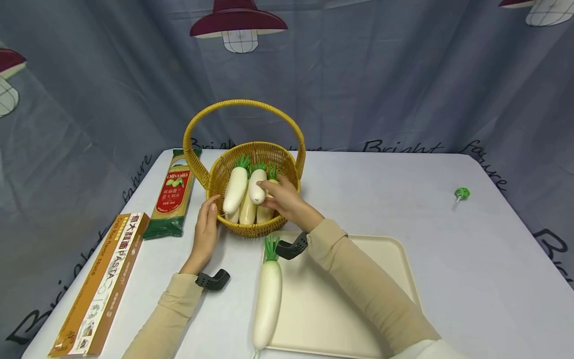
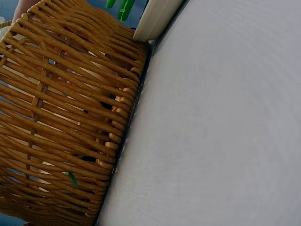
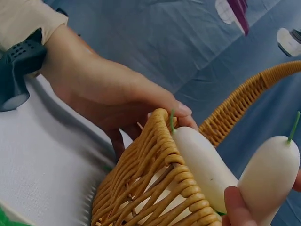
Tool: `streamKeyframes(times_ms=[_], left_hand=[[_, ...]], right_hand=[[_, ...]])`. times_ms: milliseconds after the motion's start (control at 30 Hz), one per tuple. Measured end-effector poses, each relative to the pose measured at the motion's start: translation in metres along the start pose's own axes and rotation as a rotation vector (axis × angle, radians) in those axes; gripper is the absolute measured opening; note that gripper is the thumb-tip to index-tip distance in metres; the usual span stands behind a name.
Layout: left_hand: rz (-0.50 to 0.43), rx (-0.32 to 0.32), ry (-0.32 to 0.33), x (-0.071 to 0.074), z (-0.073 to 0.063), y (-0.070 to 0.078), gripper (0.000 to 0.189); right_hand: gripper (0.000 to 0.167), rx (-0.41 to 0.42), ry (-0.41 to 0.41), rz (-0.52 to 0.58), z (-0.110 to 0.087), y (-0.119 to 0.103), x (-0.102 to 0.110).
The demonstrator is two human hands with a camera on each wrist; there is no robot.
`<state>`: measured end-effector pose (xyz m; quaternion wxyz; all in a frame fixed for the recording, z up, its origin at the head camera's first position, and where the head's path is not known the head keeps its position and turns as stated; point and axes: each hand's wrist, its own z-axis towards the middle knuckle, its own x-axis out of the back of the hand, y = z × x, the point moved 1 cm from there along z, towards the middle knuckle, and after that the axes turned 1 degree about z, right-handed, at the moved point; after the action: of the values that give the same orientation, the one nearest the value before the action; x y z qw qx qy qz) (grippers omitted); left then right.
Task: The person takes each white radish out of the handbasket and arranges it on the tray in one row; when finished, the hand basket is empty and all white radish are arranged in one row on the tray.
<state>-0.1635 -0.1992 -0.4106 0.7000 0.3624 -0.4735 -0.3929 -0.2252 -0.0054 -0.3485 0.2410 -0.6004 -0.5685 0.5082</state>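
Note:
My right hand (image 1: 287, 199) pinches a white radish (image 1: 257, 187) between thumb and fingers, over the yellow wicker basket (image 1: 251, 230). In the right wrist view, the held radish (image 3: 270, 179) has its blunt end and thin root upward. Several more radishes with green tops lie in the basket, among them a white radish (image 1: 235, 190) at its left. My left hand (image 1: 206, 232) holds the basket's left rim. The right wrist view shows the left hand (image 3: 117, 89) with fingers over the rim and others outside. Woven basket side (image 2: 61, 108) fills much of the left wrist view.
A cream tray (image 1: 323, 299) lies in front of the basket, with a long white radish (image 1: 268, 299) along its left edge. Left of the basket are a pasta packet (image 1: 172, 194) and a long pasta box (image 1: 100, 284). A green lollipop (image 1: 462, 193) lies far right.

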Motion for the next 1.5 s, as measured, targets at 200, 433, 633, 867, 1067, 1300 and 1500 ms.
streamKeyframes(times_ms=[200,433,633,867,1067,1300,1500], left_hand=[[0.009,-0.014,0.007,0.0,0.002,0.002,0.042],[0.015,0.003,-0.002,0.001,0.001,0.002,0.043],[0.022,-0.004,0.001,0.002,0.0,0.001,0.043],[0.022,-0.004,-0.006,0.002,0.0,-0.001,0.044],[0.021,-0.004,-0.008,0.002,0.002,-0.001,0.044],[0.015,0.005,-0.007,0.001,0.001,0.0,0.044],[0.019,0.009,-0.013,0.0,0.0,0.0,0.044]], right_hand=[[0.074,0.008,-0.116,0.077,-0.003,-0.004,0.005],[0.062,-0.001,-0.277,0.16,-0.004,-0.002,0.011],[0.056,0.072,-0.31,0.168,-0.007,0.0,0.014],[0.053,0.197,-0.279,0.111,-0.023,0.005,0.018],[0.052,0.236,-0.296,-0.022,-0.05,0.01,0.026],[0.055,0.249,-0.331,-0.286,-0.093,0.02,0.042],[0.058,0.259,-0.378,-0.448,-0.132,0.035,0.055]])
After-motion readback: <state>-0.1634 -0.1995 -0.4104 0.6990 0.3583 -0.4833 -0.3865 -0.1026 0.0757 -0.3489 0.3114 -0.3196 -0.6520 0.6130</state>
